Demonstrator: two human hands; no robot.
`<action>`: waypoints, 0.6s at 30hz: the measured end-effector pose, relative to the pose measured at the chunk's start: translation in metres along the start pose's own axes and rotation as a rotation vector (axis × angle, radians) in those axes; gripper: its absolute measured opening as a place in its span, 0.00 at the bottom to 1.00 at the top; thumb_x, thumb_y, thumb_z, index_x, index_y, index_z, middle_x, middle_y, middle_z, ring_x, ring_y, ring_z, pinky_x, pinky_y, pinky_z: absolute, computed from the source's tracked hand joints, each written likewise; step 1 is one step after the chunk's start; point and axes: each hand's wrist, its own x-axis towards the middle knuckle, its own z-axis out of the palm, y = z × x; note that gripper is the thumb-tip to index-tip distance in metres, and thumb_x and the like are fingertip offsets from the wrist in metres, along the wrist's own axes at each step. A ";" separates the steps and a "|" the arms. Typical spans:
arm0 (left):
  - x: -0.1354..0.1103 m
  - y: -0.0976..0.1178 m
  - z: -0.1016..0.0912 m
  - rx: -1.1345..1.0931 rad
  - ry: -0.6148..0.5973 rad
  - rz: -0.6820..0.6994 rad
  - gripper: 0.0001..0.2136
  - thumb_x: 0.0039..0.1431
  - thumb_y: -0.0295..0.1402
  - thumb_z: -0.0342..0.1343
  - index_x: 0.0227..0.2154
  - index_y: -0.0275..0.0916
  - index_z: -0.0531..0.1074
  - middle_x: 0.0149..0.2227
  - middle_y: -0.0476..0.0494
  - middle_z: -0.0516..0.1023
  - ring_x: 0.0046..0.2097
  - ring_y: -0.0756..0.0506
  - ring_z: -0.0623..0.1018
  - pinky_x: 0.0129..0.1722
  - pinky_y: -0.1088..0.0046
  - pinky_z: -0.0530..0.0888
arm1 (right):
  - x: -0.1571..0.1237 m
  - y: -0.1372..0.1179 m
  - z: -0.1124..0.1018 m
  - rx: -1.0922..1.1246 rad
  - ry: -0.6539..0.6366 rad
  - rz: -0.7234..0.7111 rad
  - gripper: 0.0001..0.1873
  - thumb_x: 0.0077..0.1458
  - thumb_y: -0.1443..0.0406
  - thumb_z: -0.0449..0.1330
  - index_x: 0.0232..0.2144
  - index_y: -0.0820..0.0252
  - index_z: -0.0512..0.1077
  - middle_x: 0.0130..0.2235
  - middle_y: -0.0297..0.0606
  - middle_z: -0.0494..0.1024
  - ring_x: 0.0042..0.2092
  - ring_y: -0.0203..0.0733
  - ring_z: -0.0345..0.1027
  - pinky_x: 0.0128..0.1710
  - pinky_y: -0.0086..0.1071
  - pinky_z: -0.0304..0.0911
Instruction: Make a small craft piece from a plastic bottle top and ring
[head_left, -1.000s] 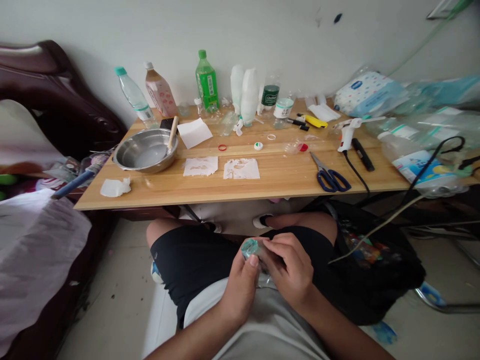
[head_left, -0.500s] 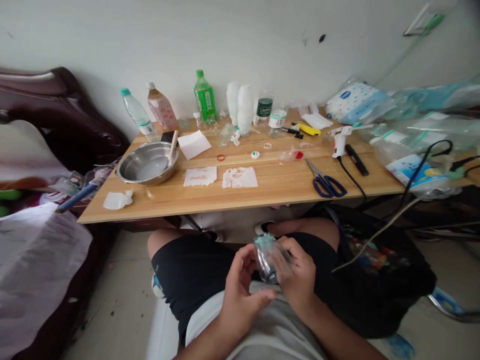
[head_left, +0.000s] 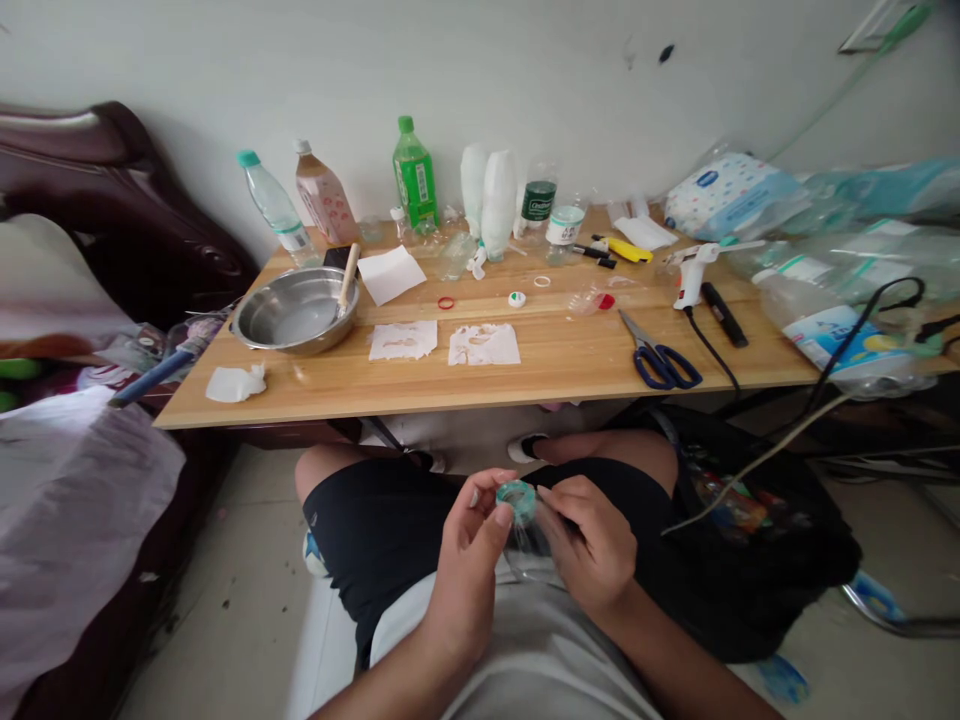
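Over my lap I hold a cut piece of clear plastic bottle [head_left: 529,560] with a teal ring at its mouth, which faces up. My left hand [head_left: 472,550] pinches the teal end between thumb and fingers. Around the clear side my right hand [head_left: 592,545] is closed, its fingertips close to the ring. The lower part of the bottle piece is partly hidden and hard to see through its clear wall.
Across the wooden table [head_left: 360,392] are a steel bowl [head_left: 259,335] with a brush [head_left: 348,280], scissors [head_left: 660,362], a hot glue gun [head_left: 691,275], a yellow utility knife [head_left: 628,249] and torn paper [head_left: 486,346]. Several bottles stand along the wall, including a green bottle [head_left: 415,175].
The bottle piece has tipped so its teal mouth points up towards me. My left hand, which was spread beside it, has closed on the teal end. My right hand has kept its hold.
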 end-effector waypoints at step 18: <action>0.002 0.003 0.003 0.019 -0.009 -0.088 0.14 0.58 0.41 0.62 0.43 0.39 0.76 0.43 0.42 0.79 0.48 0.41 0.75 0.49 0.68 0.68 | -0.004 0.006 -0.006 -0.144 -0.052 -0.074 0.10 0.57 0.75 0.62 0.41 0.58 0.73 0.29 0.37 0.76 0.30 0.38 0.71 0.28 0.32 0.69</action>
